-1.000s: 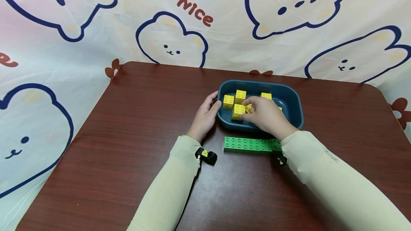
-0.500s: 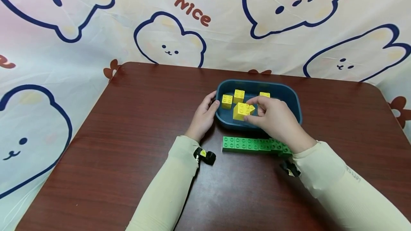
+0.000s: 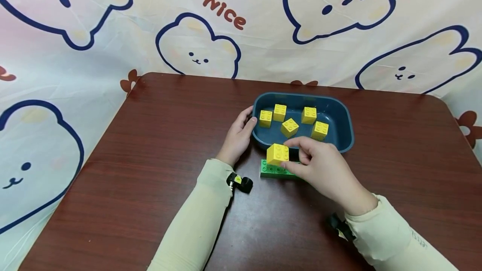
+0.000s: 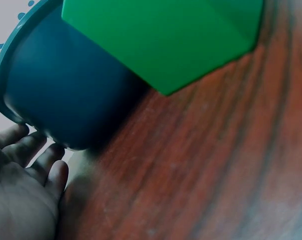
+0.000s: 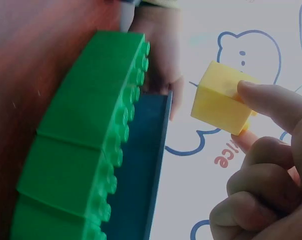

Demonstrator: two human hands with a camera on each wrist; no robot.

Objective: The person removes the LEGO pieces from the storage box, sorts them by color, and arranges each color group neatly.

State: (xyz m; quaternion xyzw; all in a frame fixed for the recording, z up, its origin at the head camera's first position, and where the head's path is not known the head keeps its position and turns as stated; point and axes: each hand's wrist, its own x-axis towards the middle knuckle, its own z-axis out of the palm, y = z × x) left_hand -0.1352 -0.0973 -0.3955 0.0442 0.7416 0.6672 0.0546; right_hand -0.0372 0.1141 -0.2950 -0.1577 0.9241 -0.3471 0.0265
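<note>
My right hand point(image 3: 329, 168) pinches a yellow toy building brick point(image 3: 276, 154) between thumb and index finger; the other fingers are folded in the right wrist view. The brick overlaps the left end of a row of joined green bricks point(image 3: 268, 172) in the head view, while the right wrist view has a gap between them. My hand hides the row's right part. Behind the row stands a dark blue plastic bin point(image 3: 342, 131) with several yellow bricks point(image 3: 290, 128) loose inside. My left hand point(image 3: 235, 139) rests at the bin's left end, relaxed fingertips point(image 4: 53, 152) against its outer wall.
All this is on a dark brown wooden table point(image 3: 158, 145), the bin near its far edge. A pale cloth printed with cartoon bears point(image 3: 199, 45) hangs behind. A small black camera point(image 3: 241, 183) sits at my left wrist, another camera point(image 3: 340, 227) at my right.
My right hand has lifted a yellow brick out of the bin and brought it toward me, over the green row. My left hand stays at the bin's end.
</note>
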